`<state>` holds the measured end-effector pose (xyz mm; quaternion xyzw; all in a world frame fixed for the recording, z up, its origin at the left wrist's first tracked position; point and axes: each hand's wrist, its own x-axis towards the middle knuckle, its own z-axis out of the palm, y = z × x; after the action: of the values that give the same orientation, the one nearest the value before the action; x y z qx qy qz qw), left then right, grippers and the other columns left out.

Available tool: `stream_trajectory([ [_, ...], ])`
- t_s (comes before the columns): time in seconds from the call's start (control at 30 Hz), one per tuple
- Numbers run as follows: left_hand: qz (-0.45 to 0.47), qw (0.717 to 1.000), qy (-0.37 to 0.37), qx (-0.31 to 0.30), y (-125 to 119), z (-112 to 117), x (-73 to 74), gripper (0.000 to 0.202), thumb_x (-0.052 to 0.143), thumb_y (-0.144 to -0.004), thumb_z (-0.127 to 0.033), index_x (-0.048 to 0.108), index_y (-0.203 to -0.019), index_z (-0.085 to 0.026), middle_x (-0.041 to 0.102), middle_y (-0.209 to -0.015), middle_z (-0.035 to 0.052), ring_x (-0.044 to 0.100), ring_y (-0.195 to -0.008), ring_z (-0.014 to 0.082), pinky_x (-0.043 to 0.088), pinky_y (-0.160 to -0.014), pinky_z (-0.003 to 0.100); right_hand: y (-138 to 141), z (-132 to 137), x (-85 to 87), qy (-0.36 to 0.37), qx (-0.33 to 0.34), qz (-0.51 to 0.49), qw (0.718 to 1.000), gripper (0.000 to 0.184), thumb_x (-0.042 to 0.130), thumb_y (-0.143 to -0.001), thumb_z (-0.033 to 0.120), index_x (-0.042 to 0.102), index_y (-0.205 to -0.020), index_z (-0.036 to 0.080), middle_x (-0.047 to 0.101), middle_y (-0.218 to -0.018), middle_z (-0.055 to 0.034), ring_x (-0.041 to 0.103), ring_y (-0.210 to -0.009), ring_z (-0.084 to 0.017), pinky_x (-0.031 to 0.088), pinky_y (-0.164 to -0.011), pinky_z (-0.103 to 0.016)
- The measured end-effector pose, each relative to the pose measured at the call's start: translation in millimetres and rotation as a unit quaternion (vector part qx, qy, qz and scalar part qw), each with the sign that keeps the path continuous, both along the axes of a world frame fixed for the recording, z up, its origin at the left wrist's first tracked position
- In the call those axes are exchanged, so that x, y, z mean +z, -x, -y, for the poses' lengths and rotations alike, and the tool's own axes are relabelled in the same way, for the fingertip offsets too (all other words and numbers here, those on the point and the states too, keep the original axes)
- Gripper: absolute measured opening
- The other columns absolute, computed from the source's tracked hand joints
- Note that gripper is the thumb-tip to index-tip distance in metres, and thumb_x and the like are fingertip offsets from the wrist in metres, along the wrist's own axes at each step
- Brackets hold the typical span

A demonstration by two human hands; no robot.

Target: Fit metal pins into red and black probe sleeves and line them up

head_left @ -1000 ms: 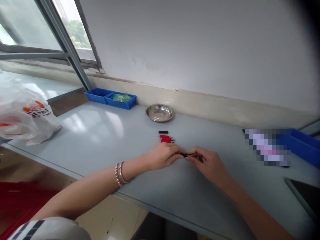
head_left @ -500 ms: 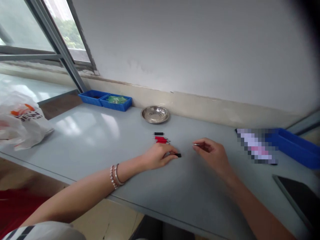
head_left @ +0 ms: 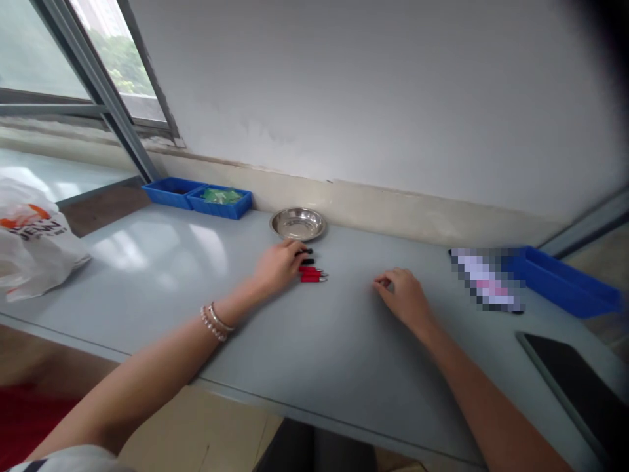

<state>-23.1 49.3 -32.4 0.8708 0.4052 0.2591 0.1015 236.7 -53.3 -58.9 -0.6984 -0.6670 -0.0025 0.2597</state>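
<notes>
My left hand (head_left: 281, 267) is closed, its fingertips pinching a short black tube (head_left: 307, 251) just in front of the steel dish. A second black tube (head_left: 308, 261) lies close under those fingers. Nearest to me in the same column are short red tubes (head_left: 310, 278) with silvery pointed tips, partly beside my left fingers. Off to the right, my right hand (head_left: 405, 295) hovers over the table with thumb and forefinger pressed together; whatever may be between them is too small to make out.
A round steel dish (head_left: 297, 225) stands by the wall. Two blue trays (head_left: 221, 208) sit at the back left, one with green packets. A white plastic bag (head_left: 39, 242) lies far left. At right are a pixelated flat object (head_left: 486, 282), a blue bin (head_left: 565, 282) and a dark tablet-like slab (head_left: 570, 380).
My left hand has moved away from me and leftward with the black tube, to the far end of the column. The silvery piece seen earlier in my right fingertips no longer shows.
</notes>
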Motion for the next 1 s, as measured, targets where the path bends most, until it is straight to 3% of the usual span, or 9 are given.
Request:
stream_trajectory([
  [0.07, -0.005, 0.999, 0.015, 0.034, 4, -17, -2.8, 0.02, 0.048, -0.09, -0.026, 0.063, -0.096, -0.015, 0.063, -0.098, 0.013, 0.062, -0.083, 0.0236, 0.05, -0.076, 0.04, -1, -1, -3.7, 0.029, -0.008, 0.023, 0.999, 0.013, 0.056, -0.077, 0.024, 0.068, -0.073, 0.019, 0.064, -0.074, -0.0085, 0.057, -0.079, -0.023, 0.045, -0.075, -0.038],
  [0.2, -0.026, 0.998, 0.046, 0.023, 1, -31, -10.6, 0.02, 0.049, -0.089, -0.024, 0.066, -0.094, -0.014, 0.062, -0.096, 0.0125, 0.06, -0.086, 0.0237, 0.049, -0.081, 0.041, -2, -1, -6.9, 0.065, -0.022, 0.011, 0.998, 0.012, 0.056, -0.079, 0.023, 0.067, -0.077, 0.018, 0.064, -0.079, -0.0092, 0.057, -0.081, -0.023, 0.045, -0.074, -0.037],
  [0.6, -0.046, 0.995, 0.042, -0.084, 0, -25, -13.5, 0.032, 0.039, -0.094, -0.033, 0.066, -0.102, -0.017, 0.06, -0.093, 0.0076, 0.058, -0.086, 0.0182, 0.047, -0.085, 0.033, 3, 5, -10.4, 0.028, -0.049, 0.012, 0.998, 0.015, 0.058, -0.08, 0.031, 0.067, -0.086, 0.021, 0.061, -0.085, -0.0089, 0.055, -0.087, -0.025, 0.044, -0.073, -0.037],
  [0.8, -0.044, 0.993, 0.052, -0.097, 3, -22, -12.5, 0.031, 0.041, -0.094, -0.033, 0.065, -0.104, -0.017, 0.059, -0.094, 0.0078, 0.058, -0.086, 0.0183, 0.047, -0.085, 0.034, 6, 6, -4.1, 0.057, -0.045, -0.02, 0.997, 0.018, 0.055, -0.082, 0.03, 0.068, -0.087, 0.019, 0.061, -0.09, -0.0111, 0.053, -0.093, -0.028, 0.043, -0.076, -0.04],
  [1.0, -0.053, 0.994, 0.018, -0.094, 5, -8, 0.2, 0.028, 0.05, -0.09, -0.036, 0.065, -0.103, -0.017, 0.057, -0.098, 0.0091, 0.057, -0.078, 0.0173, 0.047, -0.077, 0.033, 11, 9, 1.3, 0.024, -0.043, -0.022, 0.999, 0.017, 0.053, -0.081, 0.028, 0.067, -0.087, 0.021, 0.06, -0.095, -0.0112, 0.051, -0.095, -0.029, 0.042, -0.077, -0.042],
])
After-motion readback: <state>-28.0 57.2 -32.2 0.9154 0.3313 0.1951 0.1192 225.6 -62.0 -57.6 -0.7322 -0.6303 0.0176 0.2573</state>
